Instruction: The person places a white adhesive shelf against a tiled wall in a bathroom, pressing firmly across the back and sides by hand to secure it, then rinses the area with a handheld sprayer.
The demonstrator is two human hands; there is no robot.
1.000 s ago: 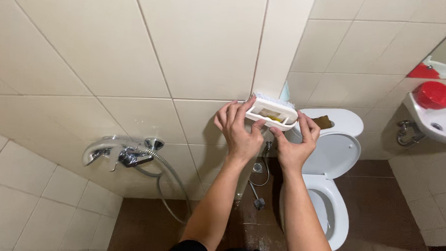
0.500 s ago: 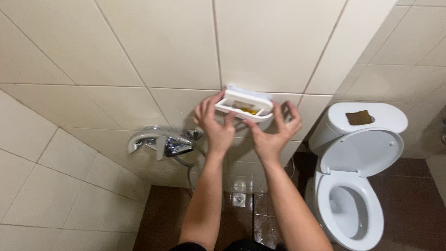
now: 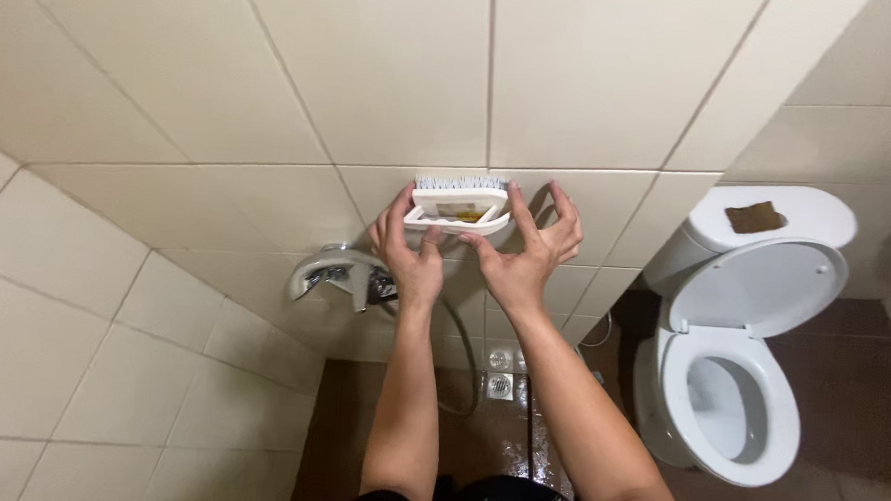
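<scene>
A white soap dish (image 3: 457, 208) with a brownish piece inside sits against the tiled wall, its back edge bristled and pale blue. My left hand (image 3: 408, 254) grips its left end, with fingers under and beside it. My right hand (image 3: 526, 249) touches its right end, thumb underneath and fingers spread against the tile. Both forearms reach up from the bottom of the view.
A chrome shower tap (image 3: 336, 274) with a hose (image 3: 466, 362) is mounted just below left of the dish. A white toilet (image 3: 736, 363) with raised lid stands at right, a brown piece (image 3: 754, 216) on its tank. A floor drain (image 3: 500, 385) lies in the dark brown floor.
The view has swung left, so the toilet now sits farther right. Both hands have stayed on the soap dish against the wall, and the right hand's fingers have spread wider.
</scene>
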